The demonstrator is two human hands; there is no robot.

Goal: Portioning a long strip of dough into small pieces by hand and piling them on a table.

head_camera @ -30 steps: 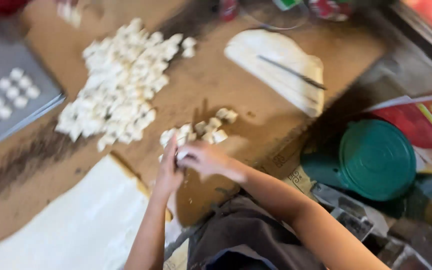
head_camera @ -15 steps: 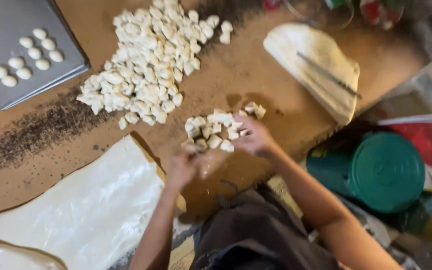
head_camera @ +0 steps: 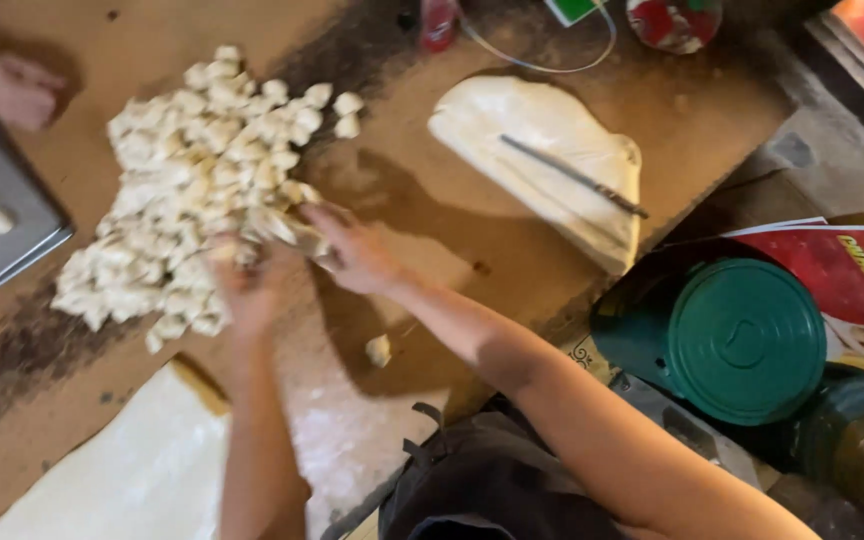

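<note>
Both hands rest at the near edge of the pile of dough pieces point(head_camera: 192, 190) on the wooden board point(head_camera: 372, 110). The left hand point(head_camera: 244, 285) is blurred, so its fingers I cannot tell; the right hand point(head_camera: 352, 255) has its fingers spread flat. One stray dough piece point(head_camera: 379, 349) lies near. A knife point(head_camera: 572, 176) lies on a dough sheet point(head_camera: 542, 150); a metal tray point(head_camera: 12, 225) stands at the left.

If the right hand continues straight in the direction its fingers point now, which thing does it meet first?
The right hand points up-left, so it would probably meet the big pile of cut dough pieces first; its fingertips already seem to be at the pile's edge.
</note>
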